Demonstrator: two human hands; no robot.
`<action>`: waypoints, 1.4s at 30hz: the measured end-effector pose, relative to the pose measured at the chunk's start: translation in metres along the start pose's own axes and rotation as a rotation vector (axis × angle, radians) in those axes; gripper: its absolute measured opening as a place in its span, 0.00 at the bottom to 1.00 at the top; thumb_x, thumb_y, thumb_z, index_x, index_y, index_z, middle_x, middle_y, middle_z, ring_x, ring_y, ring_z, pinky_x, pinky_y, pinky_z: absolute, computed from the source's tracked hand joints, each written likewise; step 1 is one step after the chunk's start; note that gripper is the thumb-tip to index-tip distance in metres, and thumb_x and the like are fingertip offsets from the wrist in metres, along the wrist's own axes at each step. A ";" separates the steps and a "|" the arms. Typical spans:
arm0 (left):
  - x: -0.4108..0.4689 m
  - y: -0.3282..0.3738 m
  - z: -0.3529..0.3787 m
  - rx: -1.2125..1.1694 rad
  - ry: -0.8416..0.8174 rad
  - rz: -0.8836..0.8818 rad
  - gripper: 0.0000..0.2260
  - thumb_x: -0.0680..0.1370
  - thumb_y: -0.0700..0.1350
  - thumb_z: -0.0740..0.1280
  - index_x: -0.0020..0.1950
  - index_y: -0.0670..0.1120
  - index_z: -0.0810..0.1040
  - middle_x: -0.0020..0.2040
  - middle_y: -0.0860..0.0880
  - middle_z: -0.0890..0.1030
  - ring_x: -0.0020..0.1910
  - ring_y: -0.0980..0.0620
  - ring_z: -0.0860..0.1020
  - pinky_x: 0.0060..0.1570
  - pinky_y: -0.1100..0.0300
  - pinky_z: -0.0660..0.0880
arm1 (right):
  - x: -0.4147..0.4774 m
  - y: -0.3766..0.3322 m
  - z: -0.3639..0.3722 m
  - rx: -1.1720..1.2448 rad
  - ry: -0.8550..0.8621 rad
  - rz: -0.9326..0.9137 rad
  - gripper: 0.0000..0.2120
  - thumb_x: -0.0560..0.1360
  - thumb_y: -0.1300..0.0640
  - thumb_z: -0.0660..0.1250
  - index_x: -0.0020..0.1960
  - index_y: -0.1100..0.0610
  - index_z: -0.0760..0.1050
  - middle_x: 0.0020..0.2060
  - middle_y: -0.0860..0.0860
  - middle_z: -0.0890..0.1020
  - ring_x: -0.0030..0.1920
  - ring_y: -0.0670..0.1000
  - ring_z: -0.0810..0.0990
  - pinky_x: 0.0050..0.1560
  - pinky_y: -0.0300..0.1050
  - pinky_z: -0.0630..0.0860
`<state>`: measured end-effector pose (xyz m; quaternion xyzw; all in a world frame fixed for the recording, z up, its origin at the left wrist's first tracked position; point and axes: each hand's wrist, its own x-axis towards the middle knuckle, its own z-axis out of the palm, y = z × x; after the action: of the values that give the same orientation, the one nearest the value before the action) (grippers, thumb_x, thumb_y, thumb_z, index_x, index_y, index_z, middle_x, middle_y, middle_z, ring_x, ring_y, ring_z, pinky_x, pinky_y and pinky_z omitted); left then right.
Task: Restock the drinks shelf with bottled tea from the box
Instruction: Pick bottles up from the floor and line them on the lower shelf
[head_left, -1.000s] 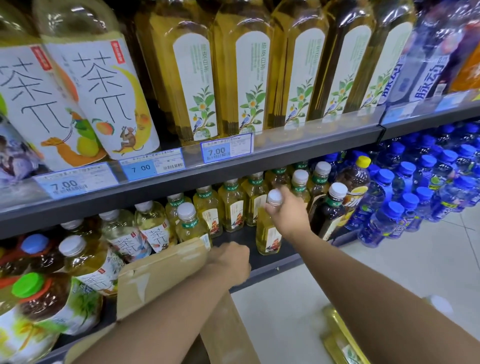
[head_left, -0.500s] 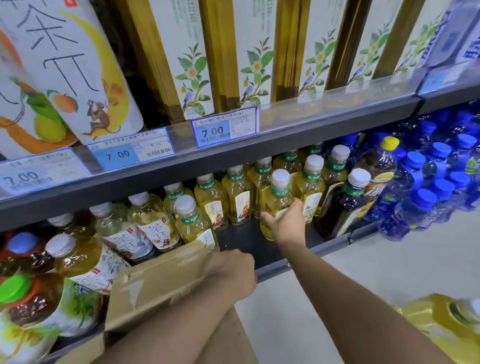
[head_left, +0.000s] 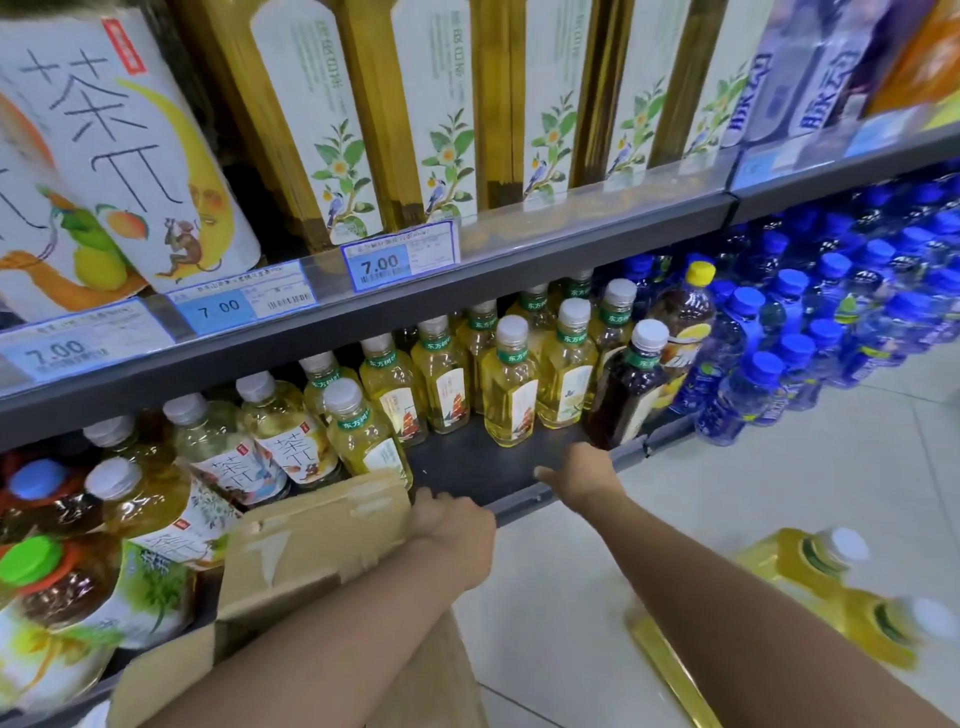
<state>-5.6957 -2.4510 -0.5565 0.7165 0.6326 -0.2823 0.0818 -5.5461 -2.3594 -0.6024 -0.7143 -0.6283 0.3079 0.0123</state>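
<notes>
A yellow tea bottle (head_left: 509, 384) with a white cap stands upright on the dark lower shelf (head_left: 483, 473), in front of a row of like bottles. My right hand (head_left: 584, 475) hovers empty over the shelf's front edge, just below and right of that bottle, fingers spread. My left hand (head_left: 454, 530) grips the flap of the cardboard box (head_left: 311, 540) that leans against the shelf at lower left. More yellow tea bottles (head_left: 826, 582) lie at the lower right, blurred.
A dark tea bottle (head_left: 631, 387) stands at the row's right end. Blue-capped water bottles (head_left: 810, 332) fill the shelf further right. Larger tea bottles (head_left: 140, 514) crowd the left. The upper shelf (head_left: 467, 270) carries tall bottles and price tags. Pale tiled floor (head_left: 779, 483) lies below.
My right hand has let go of the yellow tea bottle, which now stands on the shelf, and has drawn back to the shelf's front edge. The left hand stays on the box flap.
</notes>
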 end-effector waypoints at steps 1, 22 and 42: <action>-0.003 0.010 -0.004 0.017 -0.029 0.006 0.16 0.79 0.46 0.61 0.67 0.49 0.75 0.63 0.46 0.78 0.63 0.43 0.75 0.64 0.46 0.65 | -0.011 0.019 -0.005 -0.034 -0.015 0.007 0.20 0.76 0.45 0.68 0.58 0.61 0.78 0.53 0.57 0.82 0.54 0.58 0.80 0.46 0.44 0.73; -0.033 0.280 0.038 -0.147 0.055 0.436 0.14 0.77 0.41 0.63 0.62 0.48 0.76 0.61 0.46 0.76 0.60 0.43 0.75 0.53 0.52 0.74 | -0.166 0.306 0.001 -0.109 -0.094 0.216 0.24 0.75 0.45 0.67 0.66 0.55 0.68 0.58 0.56 0.77 0.60 0.58 0.75 0.56 0.50 0.74; 0.030 0.249 0.039 -0.171 0.280 0.537 0.42 0.75 0.51 0.71 0.81 0.51 0.48 0.79 0.49 0.57 0.77 0.46 0.56 0.75 0.47 0.54 | -0.126 0.271 -0.037 -0.233 -0.144 -0.017 0.17 0.73 0.47 0.70 0.53 0.59 0.75 0.50 0.56 0.80 0.49 0.57 0.79 0.42 0.44 0.71</action>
<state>-5.4685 -2.4902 -0.6635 0.8803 0.4475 -0.0948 0.1255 -5.2906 -2.5168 -0.6282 -0.6817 -0.6649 0.2833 -0.1133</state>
